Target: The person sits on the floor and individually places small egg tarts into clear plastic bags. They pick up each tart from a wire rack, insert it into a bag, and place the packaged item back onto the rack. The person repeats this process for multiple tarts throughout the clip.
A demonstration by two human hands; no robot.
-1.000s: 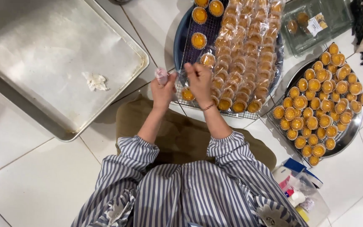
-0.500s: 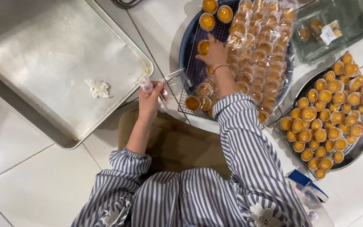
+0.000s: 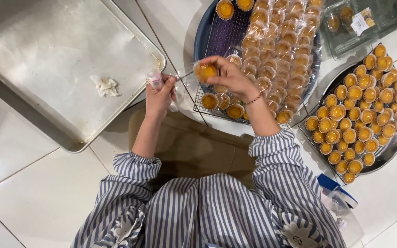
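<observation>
The right hand [image 3: 228, 76] is curled around a small orange tart [image 3: 206, 71], fingers and thumb closed on its rim, holding it up just above the near left corner of a wire rack [image 3: 217, 39]. A thin bead bracelet [image 3: 252, 99] sits on that wrist. The left hand [image 3: 159, 94] is closed too, fingers pinched on a clear plastic bag [image 3: 182, 80] that stretches across to the tart; whether the tart is already inside the bag cannot be told. A small bunch of plastic also sticks out above the left fingers. The left hand hangs over the edge of the white tiled floor [image 3: 33, 193] between the rack and a big empty steel tray [image 3: 37, 55], whose corner lies just beside the knuckles. A crumpled white scrap [image 3: 105, 86] lies on that tray. The rack rests on a dark blue round tray [image 3: 203, 32] and carries a few bare tarts along its near edge and at the top, with rows of bagged tarts [image 3: 279, 50] filling its right part. To the right, well apart from both hands, a second round tray [image 3: 387, 154] holds many unwrapped tarts [image 3: 359, 112] packed close. Both sleeves are striped blue and white, pushed up to the forearms.
</observation>
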